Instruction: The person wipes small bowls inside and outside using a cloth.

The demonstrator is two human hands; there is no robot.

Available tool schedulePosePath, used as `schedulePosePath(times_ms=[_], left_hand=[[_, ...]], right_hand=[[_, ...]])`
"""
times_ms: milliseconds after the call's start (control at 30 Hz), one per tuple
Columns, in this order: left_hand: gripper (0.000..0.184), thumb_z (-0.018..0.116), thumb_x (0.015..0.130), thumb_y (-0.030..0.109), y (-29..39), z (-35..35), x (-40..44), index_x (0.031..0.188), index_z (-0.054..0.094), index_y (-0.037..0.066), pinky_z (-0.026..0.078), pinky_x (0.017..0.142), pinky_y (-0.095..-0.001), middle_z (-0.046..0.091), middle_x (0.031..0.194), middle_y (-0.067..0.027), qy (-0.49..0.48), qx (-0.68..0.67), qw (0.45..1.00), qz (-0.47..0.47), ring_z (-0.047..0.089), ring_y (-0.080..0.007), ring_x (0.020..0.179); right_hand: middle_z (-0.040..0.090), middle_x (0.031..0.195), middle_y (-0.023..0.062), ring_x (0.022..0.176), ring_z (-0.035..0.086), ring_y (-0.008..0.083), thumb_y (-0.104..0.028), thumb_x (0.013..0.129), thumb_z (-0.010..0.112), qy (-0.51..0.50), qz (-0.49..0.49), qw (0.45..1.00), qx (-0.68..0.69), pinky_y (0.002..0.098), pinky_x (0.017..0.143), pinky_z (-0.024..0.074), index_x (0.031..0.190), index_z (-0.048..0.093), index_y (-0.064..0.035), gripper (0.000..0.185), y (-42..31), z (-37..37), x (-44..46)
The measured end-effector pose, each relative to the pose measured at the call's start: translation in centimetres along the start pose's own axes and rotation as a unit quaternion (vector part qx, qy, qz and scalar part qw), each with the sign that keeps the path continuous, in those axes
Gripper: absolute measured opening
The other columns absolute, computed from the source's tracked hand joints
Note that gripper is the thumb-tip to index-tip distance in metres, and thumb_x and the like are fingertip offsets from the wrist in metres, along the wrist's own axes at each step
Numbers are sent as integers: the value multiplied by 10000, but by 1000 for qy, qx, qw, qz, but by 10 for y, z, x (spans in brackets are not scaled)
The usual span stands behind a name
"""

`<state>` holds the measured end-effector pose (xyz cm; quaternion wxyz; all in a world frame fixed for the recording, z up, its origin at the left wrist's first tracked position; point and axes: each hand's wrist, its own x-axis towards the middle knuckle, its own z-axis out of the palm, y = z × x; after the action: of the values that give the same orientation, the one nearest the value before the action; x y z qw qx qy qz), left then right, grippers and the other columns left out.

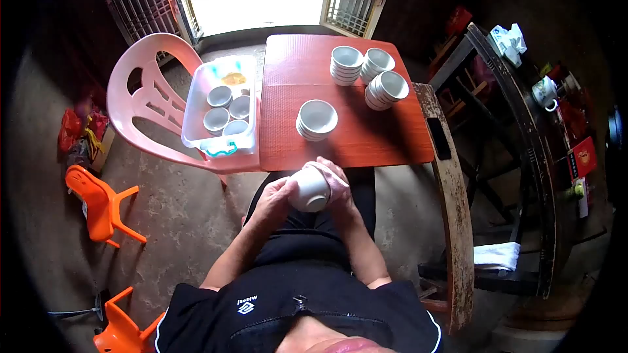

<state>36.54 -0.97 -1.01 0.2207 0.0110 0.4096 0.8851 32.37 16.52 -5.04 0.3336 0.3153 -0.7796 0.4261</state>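
A white bowl (pixel 308 192) is held tilted on its side above my lap, just off the near edge of the red table (pixel 281 104). My left hand (pixel 276 197) grips its left side. My right hand (pixel 340 197) is closed on a pale pink cloth (pixel 335 182), which it presses against the bowl's right side and rim. The bowl's inside is turned away from me. Closest to my hands on the table is a short stack of white bowls (pixel 317 119).
Three taller bowl stacks (pixel 347 59) stand at the table's far right. A clear plastic bin (pixel 190 114) with several bowls rests on a pink chair (pixel 124 85) to the left. A phone (pixel 438 138) lies on the wooden bench (pixel 458 235) at right.
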Motion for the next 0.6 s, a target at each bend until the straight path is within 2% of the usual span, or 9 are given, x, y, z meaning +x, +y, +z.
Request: schedulePosePath(times_ms=[67, 100, 167, 200, 233, 267, 433, 500, 600], left_hand=[[445, 587, 914, 309, -5, -4, 4, 1166, 545, -55, 452, 901, -310, 618, 1092, -113, 14, -26, 999, -22, 591, -180, 996], [460, 591, 911, 308, -7, -7, 5, 1184, 535, -58, 446, 916, -318, 611, 1116, -122, 16, -22, 999, -38, 586, -191, 1020], [467, 569, 918, 328, -2, -8, 6, 1182, 530, -55, 461, 900, -331, 611, 1108, -123, 10, -16, 998, -60, 589, -198, 1018], [471, 559, 921, 337, 0, -8, 7, 1181, 528, -54, 469, 892, -338, 611, 1105, -123, 7, -15, 997, -72, 591, -202, 1017], [476, 548, 924, 347, 2, -7, 11, 1180, 526, -53, 476, 884, -345, 611, 1101, -124, 2, -16, 997, -82, 592, -205, 1015], [376, 481, 955, 314, 6, 6, 10, 1143, 533, -8, 494, 857, -371, 620, 1072, -124, 40, -82, 992, -84, 614, -216, 974], [454, 429, 974, 390, 5, -10, 16, 1225, 500, 18, 444, 979, -428, 578, 1197, -137, -61, -347, 931, -94, 567, -259, 1098], [469, 439, 969, 389, 8, -3, 15, 1243, 497, 12, 410, 1015, -439, 568, 1228, -143, -3, -412, 908, -82, 549, -266, 1132], [477, 451, 961, 395, 14, -15, 17, 1235, 506, 9, 407, 1015, -422, 586, 1207, -136, 27, -320, 946, -56, 559, -267, 1115]], right_hand=[[641, 1030, 164, 934, 638, 268, -209, 834, 622, -43, 4, 997, -68, 353, 830, 509, 1042, 603, 19, 310, -1, -2, -3], [641, 1017, 155, 936, 633, 265, -197, 831, 624, -14, 163, 978, 133, 355, 831, 506, 1040, 605, 20, 302, 1, -2, -3], [643, 992, 138, 941, 623, 259, -174, 826, 628, 46, 438, 746, 499, 359, 833, 499, 1036, 607, 23, 288, -6, -6, 10], [641, 971, 115, 956, 598, 242, -177, 838, 609, 39, 450, 763, 461, 346, 831, 484, 996, 639, -6, 234, -30, -13, 34], [645, 988, 103, 980, 584, 235, -196, 853, 585, -59, 263, 919, 288, 345, 854, 464, 958, 668, -44, 203, -22, -18, 36], [645, 1000, 99, 1001, 578, 238, -198, 849, 587, -114, 198, 937, 265, 356, 887, 444, 942, 678, -58, 191, -28, -24, 49], [619, 1101, 111, 1120, 523, 283, -191, 888, 542, -89, 60, 986, 129, 413, 989, 366, 987, 675, -73, 204, -43, -19, 50], [563, 1188, 151, 1156, 495, 323, -159, 920, 507, 53, 162, 975, 146, 429, 1008, 358, 1104, 623, -74, 234, -55, 1, 27], [530, 1216, 172, 1145, 491, 353, -97, 926, 501, 103, 183, 961, 183, 415, 969, 398, 1192, 549, -85, 270, -61, 24, 6]])
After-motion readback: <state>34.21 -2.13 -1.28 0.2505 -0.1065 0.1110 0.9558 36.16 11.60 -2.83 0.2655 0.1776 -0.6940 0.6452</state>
